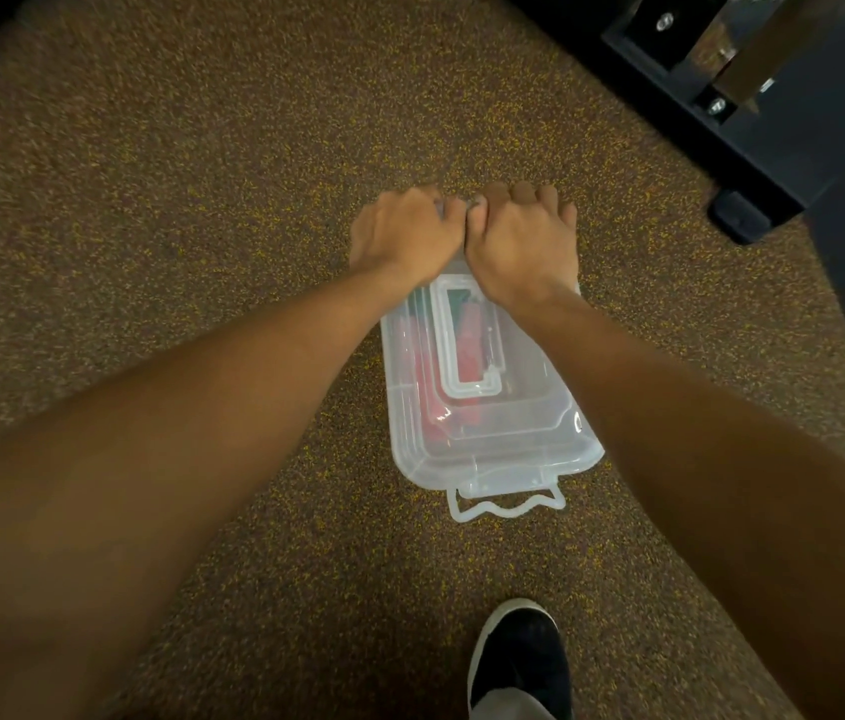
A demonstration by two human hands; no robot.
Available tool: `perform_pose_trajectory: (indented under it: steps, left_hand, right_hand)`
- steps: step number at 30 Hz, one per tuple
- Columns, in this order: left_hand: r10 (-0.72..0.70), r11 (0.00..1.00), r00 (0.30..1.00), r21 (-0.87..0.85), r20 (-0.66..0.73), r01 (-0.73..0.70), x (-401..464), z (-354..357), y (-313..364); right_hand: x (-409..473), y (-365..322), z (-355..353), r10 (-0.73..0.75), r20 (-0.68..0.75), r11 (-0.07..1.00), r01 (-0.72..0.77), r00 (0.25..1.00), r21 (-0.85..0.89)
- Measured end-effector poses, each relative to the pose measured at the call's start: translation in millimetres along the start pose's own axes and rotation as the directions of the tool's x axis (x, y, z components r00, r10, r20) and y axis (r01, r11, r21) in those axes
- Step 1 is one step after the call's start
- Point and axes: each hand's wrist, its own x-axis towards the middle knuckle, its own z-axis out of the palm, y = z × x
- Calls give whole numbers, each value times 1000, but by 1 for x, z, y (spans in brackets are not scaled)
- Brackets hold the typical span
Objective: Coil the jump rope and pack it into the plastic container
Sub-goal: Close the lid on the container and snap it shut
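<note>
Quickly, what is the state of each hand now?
Left hand: fingers curled over the far end of the plastic container; what they clamp cannot be told.
Right hand: the same, beside it.

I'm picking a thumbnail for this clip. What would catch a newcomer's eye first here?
Two bare arms reach in from the bottom corners, and the left hand and right hand press side by side on the far end of a clear plastic container lying at mid-frame on the speckled brown floor. Red shapes show through its lid. A black shoe pokes in at the bottom edge.
</note>
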Motion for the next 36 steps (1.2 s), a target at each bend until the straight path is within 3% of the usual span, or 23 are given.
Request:
perform_pose_trajectory:
  steps: [3,5,11,13,19,33,36]
  left_hand:
    - [-188,969,964,-125,186,213,14,-5,-3]
    - [-222,946,949,-187,223,266,17,-5,-6]
    - [-92,854,996,-515,-15,71,9,2,-20]
    - [-65,831,995,-556,-74,13,7,3,-22]
    - [-45,855,980,-514,-195,-63,3,2,-19]
    - [28,932,965,-343,-262,-120,-2,-2,-17]
    - [193,957,954,-172,-232,-235,-11,-5,-15]
  right_hand:
    - [0,-1,0,6,7,1000,-7,1000,12]
    - [1,-1,1,6,3,1000,-6,1000,11]
    - [0,-2,2,46,-15,996,-45,999,77]
    - [-1,-2,1,58,-21,992,-55,998,109]
    - [-1,-1,-1,67,-25,981,-62,997,186]
    - [3,9,1,65,-152,934,-7,986,358]
    - [-5,17,-9,37,-204,871,69,978,487]
